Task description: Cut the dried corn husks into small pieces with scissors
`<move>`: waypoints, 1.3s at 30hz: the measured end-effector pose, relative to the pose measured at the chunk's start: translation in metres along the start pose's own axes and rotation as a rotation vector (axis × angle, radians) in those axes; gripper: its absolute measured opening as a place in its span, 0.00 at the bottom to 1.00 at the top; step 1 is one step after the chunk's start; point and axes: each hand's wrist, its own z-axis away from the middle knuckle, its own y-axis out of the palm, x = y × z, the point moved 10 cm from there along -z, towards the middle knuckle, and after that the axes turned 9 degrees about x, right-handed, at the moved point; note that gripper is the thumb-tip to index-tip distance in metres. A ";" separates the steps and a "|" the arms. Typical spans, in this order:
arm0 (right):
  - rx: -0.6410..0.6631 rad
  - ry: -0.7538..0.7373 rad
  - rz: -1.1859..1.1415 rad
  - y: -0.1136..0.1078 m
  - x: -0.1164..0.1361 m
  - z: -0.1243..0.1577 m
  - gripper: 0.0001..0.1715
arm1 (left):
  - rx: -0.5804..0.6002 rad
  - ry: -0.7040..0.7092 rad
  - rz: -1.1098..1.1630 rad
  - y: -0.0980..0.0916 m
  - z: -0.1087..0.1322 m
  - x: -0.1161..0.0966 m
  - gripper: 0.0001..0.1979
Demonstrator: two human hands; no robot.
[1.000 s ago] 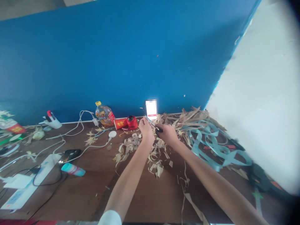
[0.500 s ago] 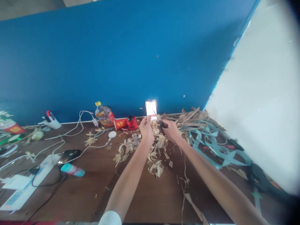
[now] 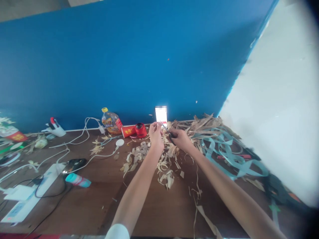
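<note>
My right hand [image 3: 179,138] is closed around the dark handles of a pair of scissors [image 3: 171,135], whose blades point up and to the left. Close beside it, my left hand [image 3: 156,134] is pinched, its fingertips near the blades; what lies between them is too small to make out. A phone with a bright screen [image 3: 161,114] leans on the blue wall just behind both hands. Under the hands lies a heap of pale dried-husk scraps [image 3: 166,177], with round pale pieces [image 3: 141,152] to the left.
At the back stand a yellow-capped bottle [image 3: 111,121], a red paper cup [image 3: 128,131] and a red roll [image 3: 141,130]. Dried strips [image 3: 201,124] and light-blue ribbon [image 3: 224,149] lie right. A power strip [image 3: 35,194], cables and a turquoise roll [image 3: 78,180] are left.
My left fingertips have shifted slightly and the scissors have dropped a little, their blades now nearer the left fingers. The view has moved very slightly; the things on the table stay put.
</note>
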 end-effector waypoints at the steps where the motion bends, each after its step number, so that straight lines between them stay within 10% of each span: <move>1: -0.001 0.000 0.013 0.000 0.000 0.000 0.14 | 0.004 -0.005 0.006 0.000 0.000 0.001 0.13; 39: -0.047 -0.063 0.128 0.000 -0.006 -0.002 0.13 | -0.062 -0.093 -0.005 -0.004 0.006 0.011 0.16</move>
